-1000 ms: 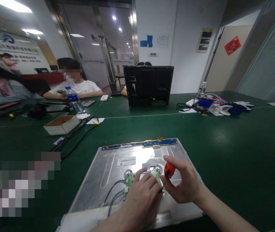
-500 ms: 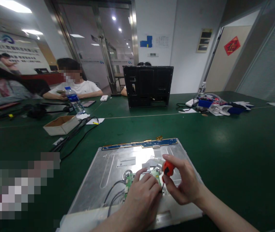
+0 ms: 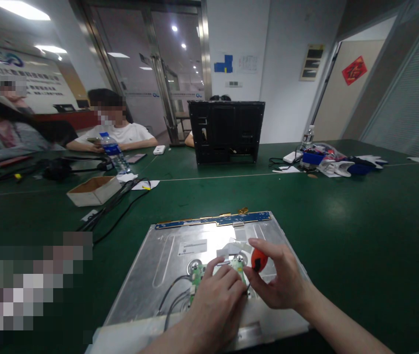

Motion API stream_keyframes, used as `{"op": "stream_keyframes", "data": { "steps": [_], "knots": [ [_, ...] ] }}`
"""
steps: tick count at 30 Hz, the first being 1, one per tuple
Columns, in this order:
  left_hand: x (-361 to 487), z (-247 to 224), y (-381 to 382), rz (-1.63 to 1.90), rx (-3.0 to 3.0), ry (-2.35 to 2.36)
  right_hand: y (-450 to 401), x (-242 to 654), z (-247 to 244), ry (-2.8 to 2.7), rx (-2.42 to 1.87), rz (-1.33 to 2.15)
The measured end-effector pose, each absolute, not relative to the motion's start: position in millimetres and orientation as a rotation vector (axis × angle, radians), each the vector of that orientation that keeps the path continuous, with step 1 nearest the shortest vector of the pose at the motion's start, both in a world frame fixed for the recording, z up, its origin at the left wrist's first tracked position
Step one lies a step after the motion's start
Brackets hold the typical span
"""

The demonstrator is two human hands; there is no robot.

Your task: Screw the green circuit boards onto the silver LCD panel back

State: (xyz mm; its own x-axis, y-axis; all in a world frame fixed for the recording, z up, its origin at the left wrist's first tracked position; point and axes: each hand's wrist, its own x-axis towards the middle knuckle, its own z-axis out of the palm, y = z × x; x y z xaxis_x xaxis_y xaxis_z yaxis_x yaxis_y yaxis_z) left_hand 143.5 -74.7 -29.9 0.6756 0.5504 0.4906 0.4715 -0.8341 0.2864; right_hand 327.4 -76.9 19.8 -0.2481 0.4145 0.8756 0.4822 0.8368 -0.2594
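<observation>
A silvery metal panel lies on the green table in front of me, with a blue circuit strip along its far edge. On its near half is a green circuit board with dark cables at its left. My left hand rests over the board, fingers bent; whatever is under its fingertips is hidden. Between the thumb and fingers of my right hand is the red handle of a screwdriver, its shaft pointing down by the board's right edge, the tip hidden near my left fingers.
Beyond the panel stands a black frame. A beige open box, cables and a water bottle are at the left. Gloves and a blue box lie at the right. People sit across the table and at the left.
The red handle has turned and tilted slightly in my right hand, and the right thumb has shifted a little left. My left hand has stayed in place.
</observation>
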Motion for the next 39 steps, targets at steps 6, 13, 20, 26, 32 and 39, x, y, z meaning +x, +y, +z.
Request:
{"op": "stream_keyframes", "data": {
  "steps": [6, 13, 20, 26, 32, 39],
  "knots": [
    [142.7, -30.4, -74.7, 0.912, 2.753, 0.822, -77.6, 328.8, 23.4, -1.885, -0.631, 0.003],
    [143.7, -29.9, -74.5, 0.886, 2.754, 0.837, -77.1, 329.5, 24.7, -1.881, -0.634, 0.030],
    [142.2, -32.6, -75.0, 0.853, 2.759, 0.852, -78.0, 327.5, 19.8, -1.846, -0.711, -0.085],
    [143.0, -31.2, -75.2, 0.885, 2.751, 0.840, -77.4, 328.1, 23.1, -1.880, -0.682, -0.049],
    [143.8, -27.4, -75.1, 0.894, 2.794, 0.830, -78.4, 331.9, 25.5, -1.914, -0.645, 0.043],
    [142.7, -30.2, -74.3, 0.896, 2.777, 0.822, -76.6, 326.4, 22.0, -1.850, -0.661, -0.002]
  ]
}}
